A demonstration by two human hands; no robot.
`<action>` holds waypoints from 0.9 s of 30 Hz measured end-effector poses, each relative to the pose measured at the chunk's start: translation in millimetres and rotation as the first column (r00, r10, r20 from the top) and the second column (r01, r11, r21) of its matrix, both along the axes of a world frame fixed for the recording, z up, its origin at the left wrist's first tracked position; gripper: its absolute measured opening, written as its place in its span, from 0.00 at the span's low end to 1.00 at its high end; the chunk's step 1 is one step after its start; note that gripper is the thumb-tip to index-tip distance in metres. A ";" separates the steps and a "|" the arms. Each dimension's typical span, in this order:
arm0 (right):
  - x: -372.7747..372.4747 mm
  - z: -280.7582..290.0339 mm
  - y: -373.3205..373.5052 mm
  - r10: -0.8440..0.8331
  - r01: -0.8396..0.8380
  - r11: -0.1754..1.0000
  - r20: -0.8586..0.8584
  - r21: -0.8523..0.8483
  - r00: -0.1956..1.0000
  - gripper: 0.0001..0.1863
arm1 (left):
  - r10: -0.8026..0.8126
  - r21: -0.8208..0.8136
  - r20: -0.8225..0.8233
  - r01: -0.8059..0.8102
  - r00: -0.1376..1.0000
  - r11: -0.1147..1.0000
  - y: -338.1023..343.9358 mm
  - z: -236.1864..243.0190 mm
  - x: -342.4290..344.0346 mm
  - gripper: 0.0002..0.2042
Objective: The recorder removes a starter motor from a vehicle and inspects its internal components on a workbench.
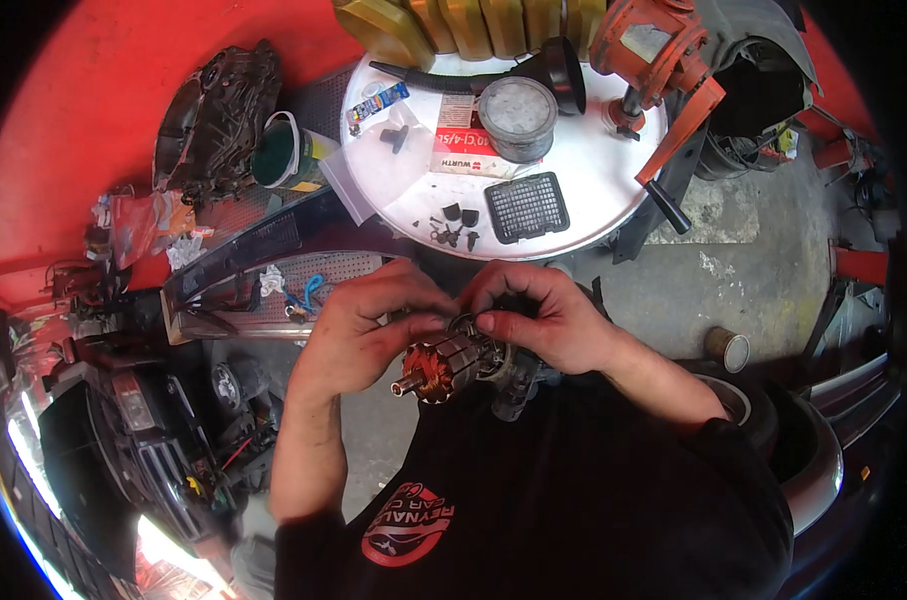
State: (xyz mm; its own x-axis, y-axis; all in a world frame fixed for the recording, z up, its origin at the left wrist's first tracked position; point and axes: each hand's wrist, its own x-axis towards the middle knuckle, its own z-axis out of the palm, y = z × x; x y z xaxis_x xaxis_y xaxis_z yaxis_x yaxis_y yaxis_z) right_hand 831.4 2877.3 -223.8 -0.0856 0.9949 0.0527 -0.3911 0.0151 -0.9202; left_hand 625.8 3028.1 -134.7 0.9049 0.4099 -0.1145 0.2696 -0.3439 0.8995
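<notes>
A motor armature (453, 362) with copper windings and a short bare shaft is in front of my chest, its shaft pointing to the lower left. My left hand (378, 322) is closed, thumb and fingertips pinched at the armature's far rim. Opposite it, my right hand (541, 318) is also closed, its thumb pressing close to the same rim and its fingers curled behind. Whatever thin piece may lie between the fingertips is too small to make out. A dark grey metal housing (516, 392) sits behind the armature, against my black shirt, partly hidden.
Ahead, a round white table (601, 215) holds a black grille (526, 207), a round grey tin (518, 120), a funnel (561, 80), a plastic bag (373, 170), small black parts (455, 225) and an orange hand-crank pump (653, 55). A bucket (283, 155) stands left; a can (727, 350) lies right.
</notes>
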 end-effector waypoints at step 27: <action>-22.3 12.6 -10.5 -0.668 0.667 0.743 -0.130 -0.061 0.733 0.19 | 0.290 -0.438 0.046 -0.241 0.956 0.866 -83.8 -53.5 26.1 0.62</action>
